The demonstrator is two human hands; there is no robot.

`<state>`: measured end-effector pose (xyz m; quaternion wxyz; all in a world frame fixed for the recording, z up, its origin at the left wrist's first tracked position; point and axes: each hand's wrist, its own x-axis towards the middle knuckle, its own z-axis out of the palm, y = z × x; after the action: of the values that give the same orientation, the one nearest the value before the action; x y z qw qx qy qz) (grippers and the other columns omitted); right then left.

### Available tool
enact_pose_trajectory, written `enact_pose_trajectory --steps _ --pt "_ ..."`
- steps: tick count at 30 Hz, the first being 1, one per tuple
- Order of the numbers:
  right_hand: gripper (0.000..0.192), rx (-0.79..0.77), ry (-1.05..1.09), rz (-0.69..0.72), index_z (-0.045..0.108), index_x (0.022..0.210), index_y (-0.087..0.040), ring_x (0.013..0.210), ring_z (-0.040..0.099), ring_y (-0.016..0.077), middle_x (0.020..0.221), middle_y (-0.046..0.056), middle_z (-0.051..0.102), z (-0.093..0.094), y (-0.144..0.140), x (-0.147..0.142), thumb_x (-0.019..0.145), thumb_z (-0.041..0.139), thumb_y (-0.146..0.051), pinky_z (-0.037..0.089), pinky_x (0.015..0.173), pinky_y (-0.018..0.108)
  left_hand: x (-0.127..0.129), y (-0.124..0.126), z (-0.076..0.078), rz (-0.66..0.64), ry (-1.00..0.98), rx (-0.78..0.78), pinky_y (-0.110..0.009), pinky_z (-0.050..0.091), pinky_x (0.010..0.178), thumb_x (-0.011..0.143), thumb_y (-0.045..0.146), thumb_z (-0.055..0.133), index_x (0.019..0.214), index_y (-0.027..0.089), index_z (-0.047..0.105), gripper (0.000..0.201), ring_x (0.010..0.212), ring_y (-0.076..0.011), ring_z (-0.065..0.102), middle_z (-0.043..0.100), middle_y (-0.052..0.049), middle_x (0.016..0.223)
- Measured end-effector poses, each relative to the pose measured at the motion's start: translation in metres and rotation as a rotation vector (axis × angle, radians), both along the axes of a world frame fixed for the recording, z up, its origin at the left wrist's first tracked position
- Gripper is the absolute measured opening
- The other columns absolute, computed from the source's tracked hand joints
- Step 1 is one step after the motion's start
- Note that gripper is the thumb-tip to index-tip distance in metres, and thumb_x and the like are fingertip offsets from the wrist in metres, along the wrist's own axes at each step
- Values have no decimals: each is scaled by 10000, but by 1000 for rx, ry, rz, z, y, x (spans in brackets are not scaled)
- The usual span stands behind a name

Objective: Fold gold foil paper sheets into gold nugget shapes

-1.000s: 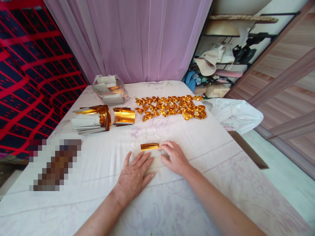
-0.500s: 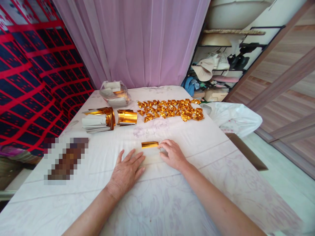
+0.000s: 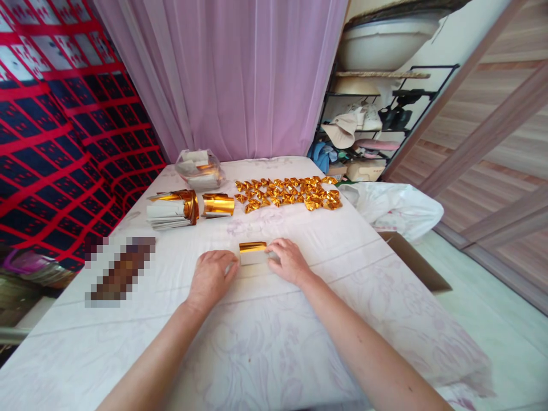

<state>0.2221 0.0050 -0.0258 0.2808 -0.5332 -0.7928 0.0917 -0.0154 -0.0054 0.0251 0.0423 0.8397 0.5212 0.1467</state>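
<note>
Both hands pinch one gold foil paper (image 3: 252,252), the left hand (image 3: 210,275) at its left end and the right hand (image 3: 288,261) at its right end.
Lying on the white bed sheet (image 3: 274,342) between the hands, the paper looks thin, light, slick and easily creased; hold it by the edges. Beyond lie folded gold pieces (image 3: 289,193), curled foil stacks (image 3: 190,204) and a clear bag (image 3: 199,167).

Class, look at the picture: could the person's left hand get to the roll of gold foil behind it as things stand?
Probably yes. The left hand rests at the folded paper, and only bare sheet lies between it and the gold roll; nothing blocks that path.
</note>
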Motion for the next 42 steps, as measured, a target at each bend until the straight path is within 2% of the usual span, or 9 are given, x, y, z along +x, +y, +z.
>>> enact_pose_trajectory --steps 3,8,14,17,20,23,28,35,42 --pt "266 6 6 6 657 1017 -221 1029 566 229 1063 60 630 -1 0 0 763 649 -146 441 923 393 10 11 -5 24 -42 -38 -421 457 922 928 315 495 1104 212 683 277 1030 -266 632 710 -75 1113" --pt "348 34 66 16 637 1114 -212 1035 570 236 1082 77 642 -3 1 1 774 629 -138 451 932 390 20 26 -20 48 -43 -69 -431 463 881 865 385 600 1075 205 698 293 1011 -296 620 700 -84 1073" --pt "240 28 165 13 669 1061 -216 999 603 213 1038 70 679 -6 4 3 883 516 -171 468 912 367 17 22 -31 63 -104 -60 -434 439 920 834 361 651 1101 220 679 303 1068 -286 594 678 -74 1126" --pt "262 9 211 -28 682 1045 -211 1010 612 202 1053 71 687 -7 8 4 901 470 -159 475 916 350 14 20 -35 41 -162 -35 -436 439 917 819 351 670 1111 233 673 315 1070 -282 594 682 -66 1118" --pt "286 -42 183 -48 694 1065 -211 1030 613 205 1090 73 681 -4 16 7 850 521 -134 481 924 342 11 19 -38 12 -192 -3 -433 445 913 817 333 677 1136 245 667 331 1056 -270 602 688 -61 1101" --pt "285 -151 119 -5 714 1058 -248 1024 623 196 1109 53 677 3 24 11 842 556 -152 494 904 327 10 18 -40 -13 -194 31 -429 456 900 826 319 674 1169 260 659 348 1039 -260 610 690 -57 1096" --pt "270 -223 107 104 716 1059 -245 1039 628 195 1144 54 658 12 29 20 831 590 -175 494 909 328 10 16 -41 -48 -176 91 -434 464 890 848 306 654 1162 267 669 317 1024 -255 619 677 -65 1124" --pt "200 -220 160 129 714 942 -236 1023 633 180 1111 42 662 9 28 23 776 650 -143 479 909 318 13 11 -31 -67 -121 194 -439 454 887 810 230 683 1058 232 672 249 1049 -284 579 633 -92 1170" --pt "96 -270 201 110 672 783 -228 960 637 168 1031 20 681 18 28 19 736 694 -147 472 857 298 18 9 -24 -144 -57 145 -396 440 807 824 165 652 893 194 606 88 902 -244 610 684 -55 966"
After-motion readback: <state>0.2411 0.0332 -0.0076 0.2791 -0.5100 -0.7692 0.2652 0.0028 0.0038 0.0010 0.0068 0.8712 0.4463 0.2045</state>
